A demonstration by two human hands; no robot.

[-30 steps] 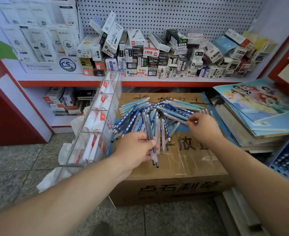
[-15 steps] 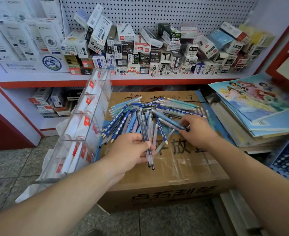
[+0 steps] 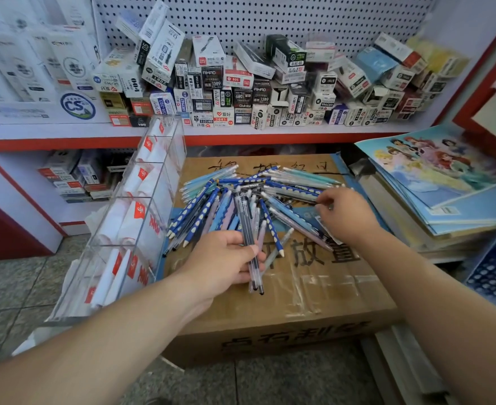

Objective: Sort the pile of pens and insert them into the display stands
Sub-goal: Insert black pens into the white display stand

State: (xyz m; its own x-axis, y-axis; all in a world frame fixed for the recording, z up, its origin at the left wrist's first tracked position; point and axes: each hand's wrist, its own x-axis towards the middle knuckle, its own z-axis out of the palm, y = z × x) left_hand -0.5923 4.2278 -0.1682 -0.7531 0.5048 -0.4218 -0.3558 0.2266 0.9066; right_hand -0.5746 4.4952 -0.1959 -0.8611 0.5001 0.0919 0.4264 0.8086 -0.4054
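My left hand (image 3: 226,258) still grips its clear pens (image 3: 249,244) at the pile of pens' (image 3: 241,194) 6 o'clock. My right hand (image 3: 346,214) has edged to 3 o'clock, fingers curled; whether it's pinching one, I can't tell. Nothing new has reached the display stand (image 3: 141,217) at 9 o'clock, so I'm still sorting.

Bright, even light — soft shadows, wide-angle bending at the edges, slight softness throughout.

The left forearm is reaching in from the lower left, and the left grip (image 3: 226,258) is curling around a small bundle of pens (image 3: 246,223), thumb pressing across them. The right forearm is extending from the lower right. The right grip (image 3: 346,217) is hovering knuckles-up with its fingertips (image 3: 321,204) bending downward; whether they are pinching anything is unclear.
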